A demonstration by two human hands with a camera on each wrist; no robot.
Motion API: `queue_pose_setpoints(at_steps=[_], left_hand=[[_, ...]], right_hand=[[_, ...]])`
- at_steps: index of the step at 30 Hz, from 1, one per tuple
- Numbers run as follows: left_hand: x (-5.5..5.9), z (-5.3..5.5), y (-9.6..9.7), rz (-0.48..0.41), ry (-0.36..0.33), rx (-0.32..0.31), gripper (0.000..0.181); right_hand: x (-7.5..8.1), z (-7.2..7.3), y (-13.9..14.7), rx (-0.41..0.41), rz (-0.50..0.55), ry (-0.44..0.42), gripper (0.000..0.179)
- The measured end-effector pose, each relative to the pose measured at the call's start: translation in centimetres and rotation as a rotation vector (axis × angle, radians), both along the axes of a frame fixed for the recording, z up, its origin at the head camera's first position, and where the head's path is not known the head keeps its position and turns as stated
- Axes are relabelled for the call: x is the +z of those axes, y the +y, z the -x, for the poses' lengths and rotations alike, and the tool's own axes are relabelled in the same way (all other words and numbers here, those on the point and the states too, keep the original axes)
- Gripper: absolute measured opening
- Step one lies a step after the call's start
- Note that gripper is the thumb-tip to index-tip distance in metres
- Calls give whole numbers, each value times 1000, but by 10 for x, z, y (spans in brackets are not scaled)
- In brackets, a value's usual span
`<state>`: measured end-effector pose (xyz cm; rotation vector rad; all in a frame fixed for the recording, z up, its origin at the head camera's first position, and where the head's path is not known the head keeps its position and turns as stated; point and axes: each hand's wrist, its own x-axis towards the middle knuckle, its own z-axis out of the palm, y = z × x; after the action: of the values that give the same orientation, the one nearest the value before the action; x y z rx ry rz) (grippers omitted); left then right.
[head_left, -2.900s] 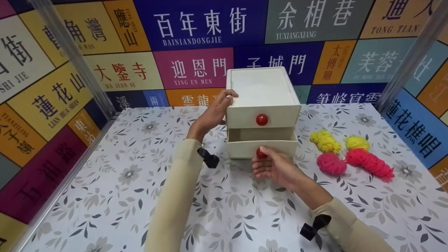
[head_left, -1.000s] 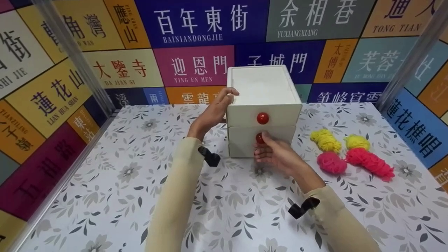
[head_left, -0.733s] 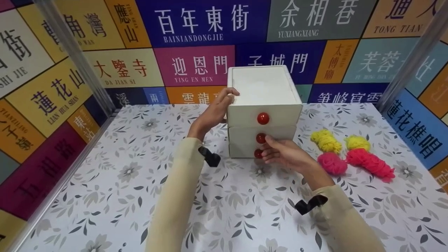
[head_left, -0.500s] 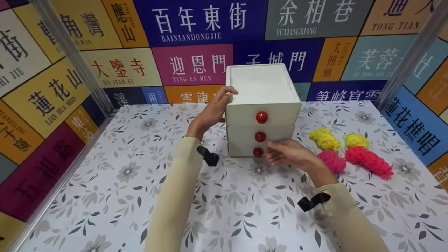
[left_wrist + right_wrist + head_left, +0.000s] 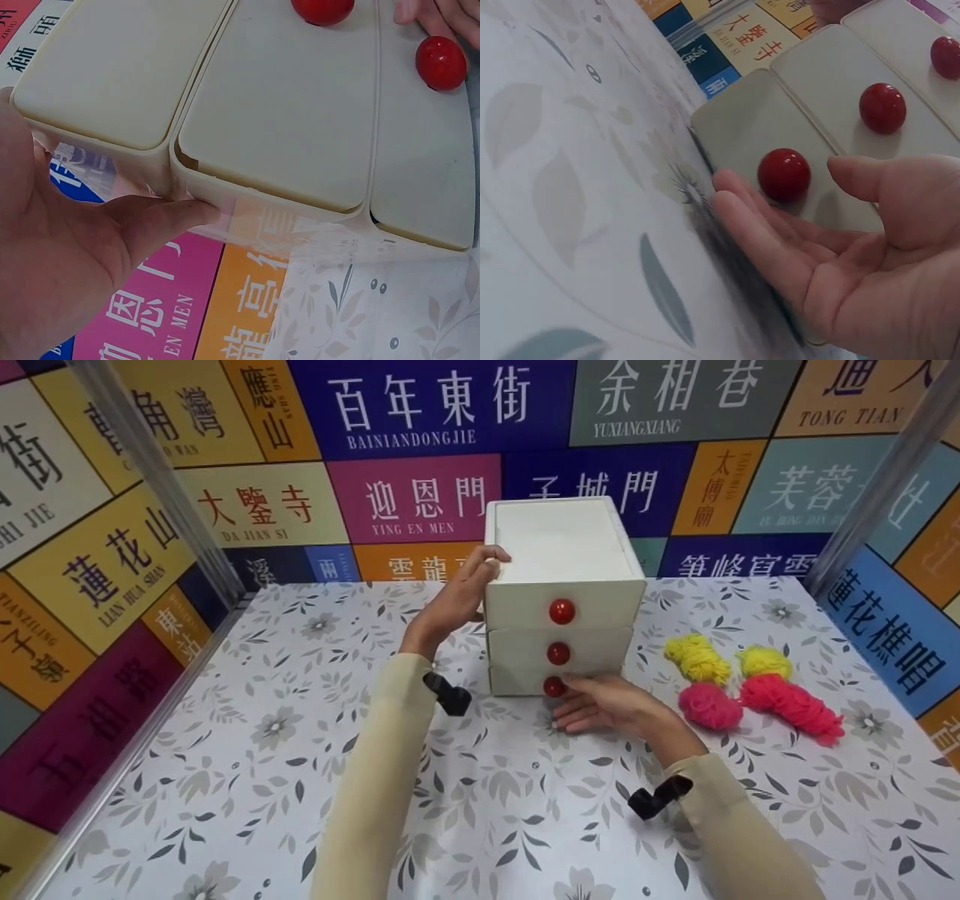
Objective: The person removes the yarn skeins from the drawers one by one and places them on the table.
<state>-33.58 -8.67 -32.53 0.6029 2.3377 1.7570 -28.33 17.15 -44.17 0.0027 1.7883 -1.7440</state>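
A white cabinet (image 5: 559,540) with three drawers, all pushed in, stands near the back of the table. Each drawer front carries a round red knob: the top knob (image 5: 562,611), the middle knob (image 5: 558,653) and the bottom knob (image 5: 554,686). My left hand (image 5: 454,600) holds the cabinet's left side, its fingertips bent over the top edge; in the left wrist view the thumb (image 5: 176,217) lies along the side wall. Beside the bottom knob is my right hand (image 5: 611,706), thumb and fingers spread around it without gripping. The right wrist view shows gaps between the bottom knob (image 5: 784,175) and the thumb.
To the cabinet's right lie two yellow yarn bundles (image 5: 697,658) (image 5: 765,664), a pink yarn bundle (image 5: 710,706) and a longer red-pink one (image 5: 791,707). A floral cloth (image 5: 480,810) covers the table. Printed panels (image 5: 420,405) and clear corner posts (image 5: 169,472) enclose it.
The middle drawer, pulled out at first, has been pushed in. My right hand has let go of its knob, drawn back right, then moved down to the bottom knob. The left hand stays put.
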Motion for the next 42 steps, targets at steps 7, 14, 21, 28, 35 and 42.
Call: queue_pose_setpoints(at_steps=[7, 14, 21, 28, 35, 42], left_hand=[[1, 0, 2, -4, 1, -3, 25], [-2, 0, 0, 7, -9, 11, 27], [0, 0, -1, 8, 1, 16, 28], [0, 1, -1, 5, 13, 6, 27], [1, 3, -1, -22, 15, 4, 24], [-1, 3, -1, -20, 18, 5, 24]], right_hand=[[-12, -1, -7, -39, 249, -120, 52], [-20, -2, -13, -111, 426, -206, 36], [-19, -3, -18, -154, 459, -183, 21], [-17, -4, -18, -159, 451, -204, 21], [-14, -5, -19, -155, 442, -208, 21], [-13, -7, -17, -120, 416, -224, 23]])
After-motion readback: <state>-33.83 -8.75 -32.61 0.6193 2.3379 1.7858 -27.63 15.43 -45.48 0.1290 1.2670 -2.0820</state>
